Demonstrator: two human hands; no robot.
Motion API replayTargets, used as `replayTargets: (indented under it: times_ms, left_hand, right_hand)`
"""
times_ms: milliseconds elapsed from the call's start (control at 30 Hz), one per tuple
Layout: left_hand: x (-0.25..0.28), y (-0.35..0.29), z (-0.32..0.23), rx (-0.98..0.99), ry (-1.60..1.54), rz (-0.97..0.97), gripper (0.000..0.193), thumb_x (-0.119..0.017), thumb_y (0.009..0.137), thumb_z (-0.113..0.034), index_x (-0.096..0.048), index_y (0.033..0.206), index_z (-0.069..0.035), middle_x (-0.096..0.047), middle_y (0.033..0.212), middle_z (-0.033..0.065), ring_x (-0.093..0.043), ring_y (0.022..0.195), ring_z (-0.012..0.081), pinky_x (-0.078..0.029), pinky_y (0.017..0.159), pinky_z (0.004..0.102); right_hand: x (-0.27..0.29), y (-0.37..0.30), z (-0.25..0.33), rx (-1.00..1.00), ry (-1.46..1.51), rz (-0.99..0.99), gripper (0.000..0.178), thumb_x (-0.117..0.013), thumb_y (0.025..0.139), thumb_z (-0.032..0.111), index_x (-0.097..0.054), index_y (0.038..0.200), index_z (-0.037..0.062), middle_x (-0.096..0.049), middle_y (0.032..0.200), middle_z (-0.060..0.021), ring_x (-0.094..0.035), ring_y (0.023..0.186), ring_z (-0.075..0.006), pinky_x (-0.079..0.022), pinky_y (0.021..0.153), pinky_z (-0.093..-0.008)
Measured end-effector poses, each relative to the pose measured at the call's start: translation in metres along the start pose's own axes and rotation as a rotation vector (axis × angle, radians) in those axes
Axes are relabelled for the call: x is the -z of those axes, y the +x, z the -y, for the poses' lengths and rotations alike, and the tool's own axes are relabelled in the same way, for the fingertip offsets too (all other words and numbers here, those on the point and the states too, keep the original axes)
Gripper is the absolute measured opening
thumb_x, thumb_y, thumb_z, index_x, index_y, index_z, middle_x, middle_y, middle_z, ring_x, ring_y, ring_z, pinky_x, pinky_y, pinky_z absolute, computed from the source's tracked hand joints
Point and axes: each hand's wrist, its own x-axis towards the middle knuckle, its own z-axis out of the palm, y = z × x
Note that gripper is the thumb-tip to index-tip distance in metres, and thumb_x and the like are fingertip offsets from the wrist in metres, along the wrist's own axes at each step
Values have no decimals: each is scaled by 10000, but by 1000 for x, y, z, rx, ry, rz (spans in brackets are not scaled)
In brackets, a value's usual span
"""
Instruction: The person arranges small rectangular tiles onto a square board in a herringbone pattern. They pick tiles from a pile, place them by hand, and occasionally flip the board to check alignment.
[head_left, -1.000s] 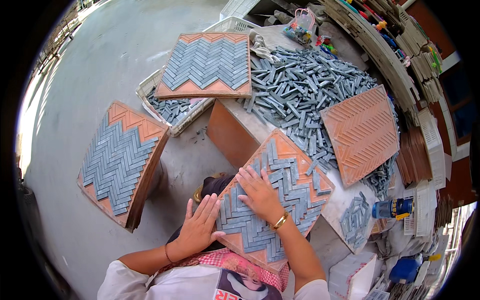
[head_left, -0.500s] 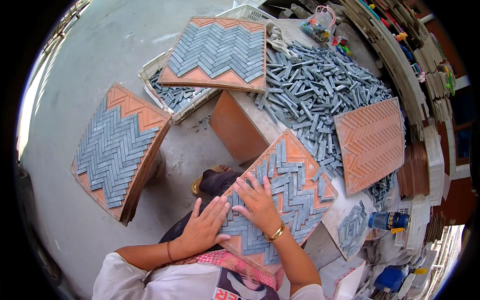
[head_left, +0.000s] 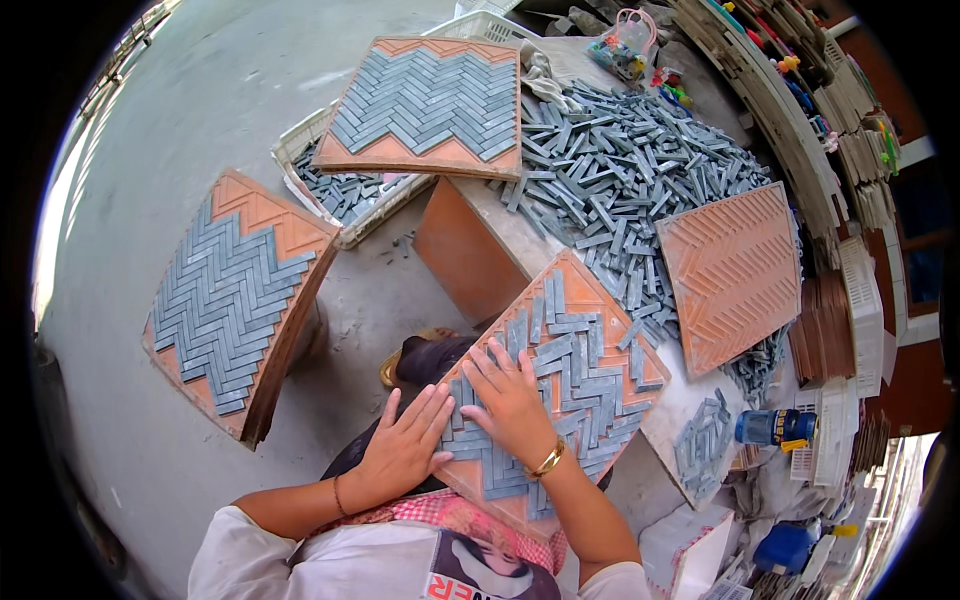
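Note:
On my lap lies a tilted orange moulded tray (head_left: 585, 292), partly covered with grey strip tiles (head_left: 575, 360) in a herringbone pattern. Some strips sit loose or askew, and bare orange slots show near the far and right edges. My left hand (head_left: 405, 440) rests flat on the tray's left edge, fingers stretched out and together. Flat on the strips, with fingers spread, lies my right hand (head_left: 510, 400), a gold bracelet at its wrist. Neither hand grips anything. The strips under both palms are hidden.
A heap of loose grey strips (head_left: 630, 180) covers the table beyond. Filled trays stand at left (head_left: 235, 300) and far centre (head_left: 425, 105). An unfilled orange tray (head_left: 730, 280) leans on the heap. A blue bottle (head_left: 775, 427) lies at right. A white crate (head_left: 365, 225) holds more strips.
My view has shifted slightly, so the tray and table sit a little further left. My right hand has slid slightly nearer across the strips; my left hand stays almost in place.

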Motion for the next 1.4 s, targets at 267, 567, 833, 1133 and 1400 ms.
replayTargets:
  times_ms: [267,567,833,1133,1400]
  left_hand:
    - [-2,-10,4,48,-70,-35,724,-598,759,-393,-364,1329,-11,-314,1413,137,-265,1326,256,-116,1069,520]
    - [1,-4,-7,102,-4,-27,724,-583,778,-365,-325,1347,1,-295,1421,148,-249,1330,273,-108,1065,522]
    - [-3,-14,-6,104,20,9,741,-576,787,-355,-290,1358,21,-271,1432,161,-229,1340,279,-112,1064,523]
    - [-5,-13,-2,102,81,38,743,-555,803,-383,-279,1365,16,-258,1437,167,-214,1346,285,-115,1064,520]
    - [6,-3,4,153,-216,-116,814,-673,726,-296,-273,1355,30,-317,1398,190,-274,1316,309,-208,1050,479]
  right_hand:
    - [11,-51,28,-76,220,-142,353,-706,691,222,-556,959,47,-518,923,-99,-503,855,-279,-419,748,-383]
    - [-18,-54,37,-200,227,-194,217,-705,668,173,-556,777,59,-507,754,-62,-526,710,-253,-436,609,-355]
    - [-22,-55,40,-152,225,-257,167,-682,688,148,-551,750,66,-508,743,-71,-530,709,-248,-436,603,-346]
    - [-20,-60,47,-113,244,-172,190,-680,685,167,-559,774,50,-517,765,-102,-533,725,-276,-443,626,-361]
    - [1,-61,34,-279,427,-291,157,-692,713,130,-601,806,41,-581,751,-75,-564,634,-222,-453,565,-306]
